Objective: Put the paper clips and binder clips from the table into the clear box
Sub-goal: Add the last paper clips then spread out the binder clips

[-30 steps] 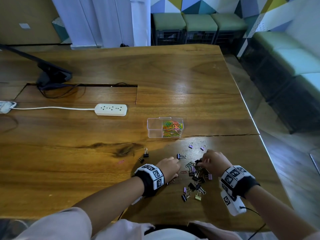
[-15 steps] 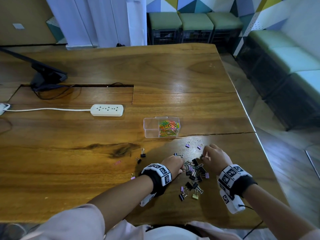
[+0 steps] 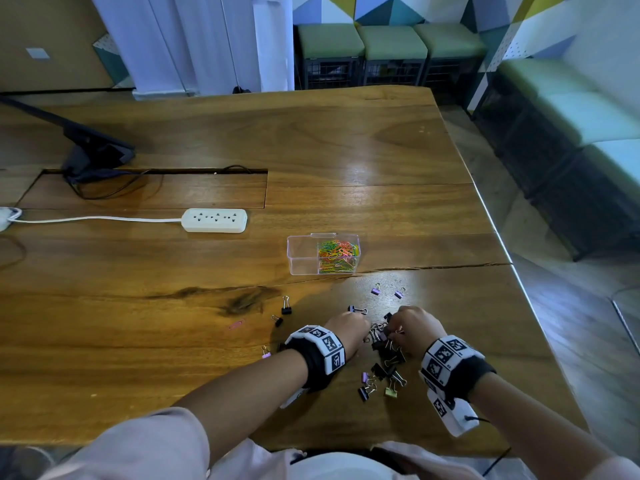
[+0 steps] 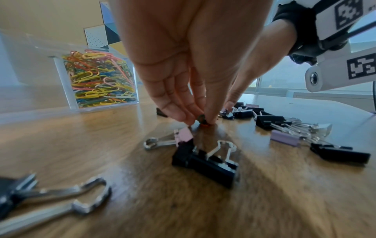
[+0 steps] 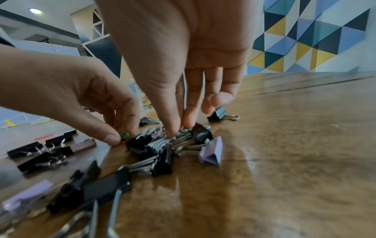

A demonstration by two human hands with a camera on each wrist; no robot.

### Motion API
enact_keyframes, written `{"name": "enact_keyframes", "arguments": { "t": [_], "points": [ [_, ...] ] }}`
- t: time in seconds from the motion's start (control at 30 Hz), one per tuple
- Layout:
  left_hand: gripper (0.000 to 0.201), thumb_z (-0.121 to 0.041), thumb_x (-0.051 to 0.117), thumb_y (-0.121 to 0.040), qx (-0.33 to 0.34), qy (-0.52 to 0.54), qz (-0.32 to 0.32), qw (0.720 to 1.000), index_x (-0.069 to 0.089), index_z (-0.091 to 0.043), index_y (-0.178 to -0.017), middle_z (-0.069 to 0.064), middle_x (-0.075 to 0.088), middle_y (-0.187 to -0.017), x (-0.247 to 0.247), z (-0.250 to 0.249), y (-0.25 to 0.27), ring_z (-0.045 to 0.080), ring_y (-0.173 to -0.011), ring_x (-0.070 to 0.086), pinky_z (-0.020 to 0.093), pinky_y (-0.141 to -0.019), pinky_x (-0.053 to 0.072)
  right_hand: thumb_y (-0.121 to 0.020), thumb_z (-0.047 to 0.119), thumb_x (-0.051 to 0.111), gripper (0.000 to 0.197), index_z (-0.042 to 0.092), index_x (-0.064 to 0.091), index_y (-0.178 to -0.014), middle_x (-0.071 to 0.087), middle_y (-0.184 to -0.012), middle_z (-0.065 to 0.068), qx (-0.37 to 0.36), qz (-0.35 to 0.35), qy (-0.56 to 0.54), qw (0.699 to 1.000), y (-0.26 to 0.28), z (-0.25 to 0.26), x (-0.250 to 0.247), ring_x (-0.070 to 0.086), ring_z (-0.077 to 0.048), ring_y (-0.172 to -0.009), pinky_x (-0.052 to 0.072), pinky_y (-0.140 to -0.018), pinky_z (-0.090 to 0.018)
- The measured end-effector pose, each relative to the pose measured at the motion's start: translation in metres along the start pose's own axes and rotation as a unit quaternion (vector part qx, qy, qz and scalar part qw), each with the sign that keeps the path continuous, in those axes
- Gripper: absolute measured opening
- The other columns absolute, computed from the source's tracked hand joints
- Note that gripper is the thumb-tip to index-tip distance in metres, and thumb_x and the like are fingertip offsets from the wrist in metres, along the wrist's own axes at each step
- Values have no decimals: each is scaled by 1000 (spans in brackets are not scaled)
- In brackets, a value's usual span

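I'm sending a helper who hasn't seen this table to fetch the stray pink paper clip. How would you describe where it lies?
Start at the clear box of coloured paper clips in mid-table, then look nearer and to the left, just past the dark knot in the wood. The pink paper clip lies flat there, alone; its nearest neighbours are black binder clips.

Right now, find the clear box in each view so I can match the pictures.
Head: the clear box sits mid-table, beyond both hands.
Left wrist: it is at upper left, behind the fingers.
Right wrist: only a blurred sliver shows between the two hands.
Shared landmark: the coloured paper clips inside it.
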State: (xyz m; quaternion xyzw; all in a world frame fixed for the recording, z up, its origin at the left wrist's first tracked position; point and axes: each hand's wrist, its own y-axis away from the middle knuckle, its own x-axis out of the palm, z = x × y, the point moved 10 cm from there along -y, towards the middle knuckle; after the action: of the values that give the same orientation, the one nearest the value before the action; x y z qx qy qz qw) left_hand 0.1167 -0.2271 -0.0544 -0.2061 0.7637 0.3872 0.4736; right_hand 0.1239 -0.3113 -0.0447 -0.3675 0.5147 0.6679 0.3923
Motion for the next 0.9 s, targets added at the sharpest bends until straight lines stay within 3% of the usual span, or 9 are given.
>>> {"name": "enact_keyframes", "arguments": {
  "t": [0.13, 0.3, 0.4, 0.5, 0.6, 0.7, 0.9],
  "points": [
    [23, 3, 43, -94, 4, -44, 21, 999, 59, 2, -110, 17, 59, -114, 3, -5, -1, 32, -109, 56, 39, -87, 50, -85, 19, 59, 12, 16, 69, -90, 61, -101, 2, 8, 16, 1, 1000, -4, 0, 5, 58, -13, -94, 51, -76, -24],
    [26, 3, 41, -95, 5, -57, 34, 998, 59, 4, -115, 18, 54, -121, 2, -4, -2, 32, -114, 51, 36, -90, 46, -86, 18, 55, 14, 19, 69, -88, 61, -100, 2, -8, 23, -2, 1000, -3, 2, 7, 58, -13, -91, 48, -73, -20],
    [26, 2, 42, -95, -17, -44, 55, 997, 59, 4, -115, 17, 54, -121, 5, 3, -3, 31, -114, 52, 37, -91, 47, -87, 21, 58, 13, 21, 70, -91, 52, -95, 8, -44, -12, -22, 999, -2, 11, -6, 55, -9, -95, 41, -74, -13],
    [26, 0, 44, -95, -24, -31, 64, 997, 57, 2, -117, 17, 53, -123, 7, 4, -2, 31, -114, 52, 39, -94, 48, -85, 23, 60, 10, 20, 69, -89, 52, -102, 7, -65, -39, -43, 996, -3, 16, -17, 50, -8, -97, 32, -76, -12],
    [23, 0, 45, -95, -28, -24, 64, 997, 57, 2, -114, 17, 56, -121, 8, 6, -1, 32, -112, 55, 39, -91, 49, -84, 18, 60, 9, 19, 68, -89, 58, -106, 7, -76, -15, -41, 996, -8, 15, -15, 47, -4, -89, 32, -76, -11],
    [22, 0, 47, -94, -34, -21, 70, 997, 55, 2, -114, 19, 58, -119, 9, 9, 0, 33, -111, 57, 40, -89, 48, -85, 15, 61, 11, 18, 67, -94, 62, -105, 6, -41, -2, -44, 998, -12, 0, -14, 53, -5, -90, 39, -79, -12],
    [20, -1, 48, -93, -26, 5, 53, 998, 54, 0, -112, 17, 58, -118, 10, 11, 0, 31, -110, 56, 37, -90, 47, -86, 16, 59, 11, 26, 61, -84, 62, -89, 9, 59, -14, -58, 996, -12, -37, -19, 55, -7, -79, 38, -66, -14]
  ]
}}
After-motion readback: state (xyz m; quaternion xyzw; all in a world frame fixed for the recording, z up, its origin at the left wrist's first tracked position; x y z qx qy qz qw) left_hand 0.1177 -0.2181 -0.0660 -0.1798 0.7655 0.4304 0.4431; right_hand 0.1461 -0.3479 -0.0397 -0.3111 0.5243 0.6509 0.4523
